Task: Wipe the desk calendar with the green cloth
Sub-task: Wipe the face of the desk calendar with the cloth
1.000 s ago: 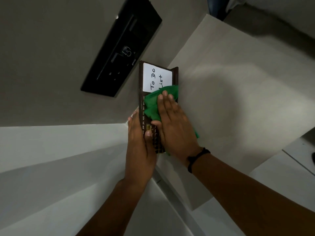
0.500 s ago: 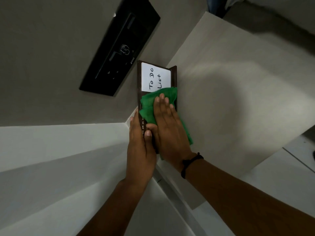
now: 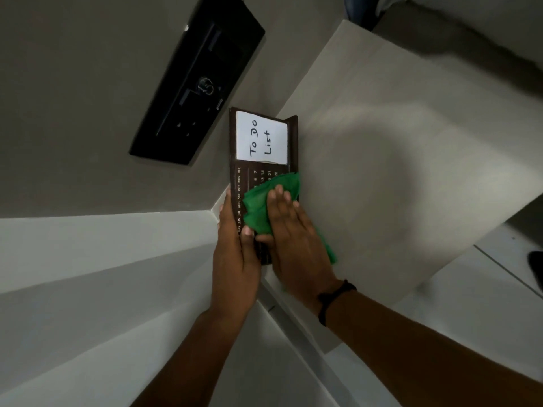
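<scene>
Nearest to me, my left hand grips the near end of the brown desk calendar, thumb pressed on its front and fingers wrapped around its left edge, and my right hand lies flat beside it with fingers straight and close together, pressing the green cloth onto the number grid. The calendar stands in the corner, between the pale desk top and the grey wall. At its far end, a slot holds a white card that says "To Do List", and past that a black panel sits on the wall.
</scene>
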